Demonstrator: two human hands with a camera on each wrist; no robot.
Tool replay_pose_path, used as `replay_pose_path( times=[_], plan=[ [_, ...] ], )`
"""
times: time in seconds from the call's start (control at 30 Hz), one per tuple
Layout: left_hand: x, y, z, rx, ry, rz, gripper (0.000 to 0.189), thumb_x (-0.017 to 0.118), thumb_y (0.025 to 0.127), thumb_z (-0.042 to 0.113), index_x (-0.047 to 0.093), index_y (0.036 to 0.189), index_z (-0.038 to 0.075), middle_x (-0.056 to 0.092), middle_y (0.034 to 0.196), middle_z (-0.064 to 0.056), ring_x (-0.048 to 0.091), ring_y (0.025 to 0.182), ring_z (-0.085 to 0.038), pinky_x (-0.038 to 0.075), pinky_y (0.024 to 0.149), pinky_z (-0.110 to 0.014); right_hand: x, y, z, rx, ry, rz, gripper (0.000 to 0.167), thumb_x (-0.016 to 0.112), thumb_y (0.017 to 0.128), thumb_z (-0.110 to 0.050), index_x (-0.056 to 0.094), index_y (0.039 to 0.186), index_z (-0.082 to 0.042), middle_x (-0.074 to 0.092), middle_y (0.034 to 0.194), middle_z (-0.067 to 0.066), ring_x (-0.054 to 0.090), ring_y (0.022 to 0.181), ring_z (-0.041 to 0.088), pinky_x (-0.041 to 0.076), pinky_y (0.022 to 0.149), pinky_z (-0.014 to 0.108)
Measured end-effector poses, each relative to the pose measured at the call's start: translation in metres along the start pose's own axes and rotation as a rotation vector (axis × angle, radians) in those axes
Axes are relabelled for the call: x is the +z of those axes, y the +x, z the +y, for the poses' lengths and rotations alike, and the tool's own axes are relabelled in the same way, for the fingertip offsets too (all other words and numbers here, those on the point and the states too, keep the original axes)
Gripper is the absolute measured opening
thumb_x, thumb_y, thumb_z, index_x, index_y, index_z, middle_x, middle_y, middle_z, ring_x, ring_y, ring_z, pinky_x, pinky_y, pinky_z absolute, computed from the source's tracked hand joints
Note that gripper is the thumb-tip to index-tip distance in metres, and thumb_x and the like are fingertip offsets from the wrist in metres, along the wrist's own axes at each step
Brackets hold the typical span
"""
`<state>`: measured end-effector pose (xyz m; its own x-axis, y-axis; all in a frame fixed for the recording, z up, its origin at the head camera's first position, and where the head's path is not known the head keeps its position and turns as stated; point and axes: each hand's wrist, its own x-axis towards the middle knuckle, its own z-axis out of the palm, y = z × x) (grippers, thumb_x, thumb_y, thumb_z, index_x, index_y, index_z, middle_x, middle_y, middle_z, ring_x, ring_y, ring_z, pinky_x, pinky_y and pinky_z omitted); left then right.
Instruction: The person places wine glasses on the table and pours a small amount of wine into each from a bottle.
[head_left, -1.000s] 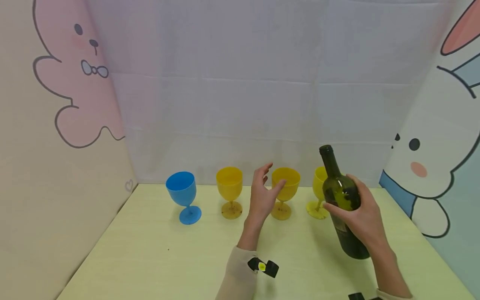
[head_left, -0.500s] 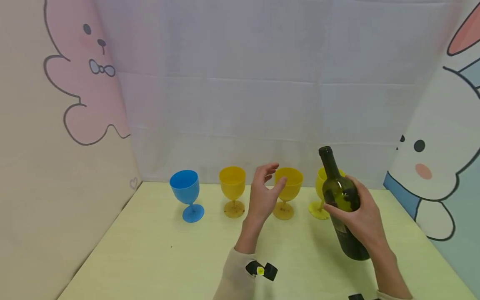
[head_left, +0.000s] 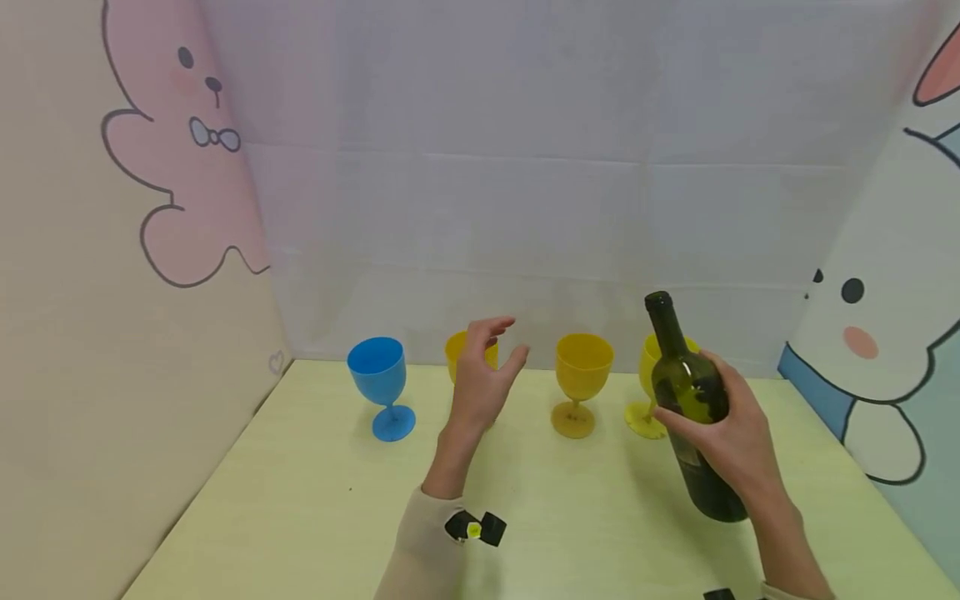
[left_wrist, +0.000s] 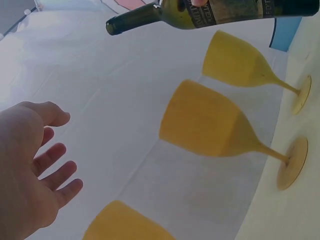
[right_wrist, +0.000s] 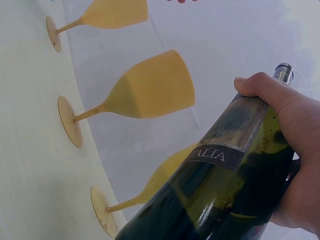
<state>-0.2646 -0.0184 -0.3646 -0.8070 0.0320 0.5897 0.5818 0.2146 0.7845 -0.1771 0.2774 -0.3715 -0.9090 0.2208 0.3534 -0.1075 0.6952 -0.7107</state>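
My right hand (head_left: 731,425) grips a dark green wine bottle (head_left: 693,417) round its body, neck up and leaning left; its label shows in the right wrist view. The bottle partly hides a yellow-green goblet (head_left: 651,417) at the right. My left hand (head_left: 480,379) is raised with spread, bent fingers and nothing in them, overlapping an orange-yellow goblet (head_left: 456,350) in the head view. Between the two hands stands another orange-yellow goblet (head_left: 583,371). At the left end of the row is a blue goblet (head_left: 377,375). All the goblets stand upright.
The goblets line the back of a pale yellow table (head_left: 300,517). Behind them hangs a white cloth backdrop (head_left: 480,208). Side panels show a pink cartoon bear (head_left: 187,167) on the left and a white cartoon rabbit (head_left: 885,250) on the right.
My left hand has moved left, from the middle orange-yellow goblet to in front of the one beside the blue goblet. The right hand keeps holding the bottle; the head view has shifted slightly.
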Motion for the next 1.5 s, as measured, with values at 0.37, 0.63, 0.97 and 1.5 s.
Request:
replay_pose_path(
  times=[0.37, 0.63, 0.97, 1.5],
  plan=[
    [-0.039, 0.001, -0.020, 0.018, 0.179, 0.032, 0.040, 0.072, 0.091, 0.015, 0.059, 0.128, 0.009, 0.056, 0.131, -0.008, 0.051, 0.126, -0.027, 0.044, 0.109, -0.053, 0.000, 0.002, 0.002, -0.001, 0.005, -0.002, 0.100, 0.085, 0.077, -0.036, 0.028, 0.157, -0.020, 0.043, 0.147, 0.024, 0.048, 0.117, 0.046, 0.041, 0.085, 0.067],
    [-0.056, -0.001, -0.042, -0.103, 0.198, -0.025, 0.054, 0.071, 0.092, 0.032, 0.049, 0.139, 0.016, 0.046, 0.145, -0.003, 0.040, 0.138, -0.024, 0.036, 0.115, -0.053, 0.002, 0.001, 0.003, 0.012, -0.007, -0.013, 0.101, 0.085, 0.077, -0.037, 0.026, 0.157, -0.020, 0.043, 0.147, 0.025, 0.048, 0.117, 0.047, 0.042, 0.084, 0.068],
    [-0.058, 0.000, -0.069, -0.322, 0.058, -0.103, 0.089, 0.074, 0.086, 0.047, 0.024, 0.155, 0.021, 0.026, 0.161, -0.001, 0.027, 0.148, -0.029, 0.026, 0.121, -0.052, 0.003, 0.000, 0.003, 0.014, -0.013, -0.014, 0.101, 0.085, 0.078, -0.038, 0.026, 0.158, -0.019, 0.041, 0.148, 0.026, 0.047, 0.118, 0.048, 0.040, 0.087, 0.071],
    [-0.057, -0.001, -0.089, -0.438, -0.023, -0.193, 0.104, 0.079, 0.080, 0.050, 0.013, 0.158, 0.029, 0.025, 0.162, -0.002, 0.035, 0.145, -0.032, 0.034, 0.117, -0.055, 0.009, 0.003, 0.003, 0.012, -0.006, -0.046, 0.099, 0.084, 0.078, -0.036, 0.027, 0.157, -0.017, 0.043, 0.146, 0.027, 0.047, 0.116, 0.048, 0.040, 0.085, 0.068]
  ],
)
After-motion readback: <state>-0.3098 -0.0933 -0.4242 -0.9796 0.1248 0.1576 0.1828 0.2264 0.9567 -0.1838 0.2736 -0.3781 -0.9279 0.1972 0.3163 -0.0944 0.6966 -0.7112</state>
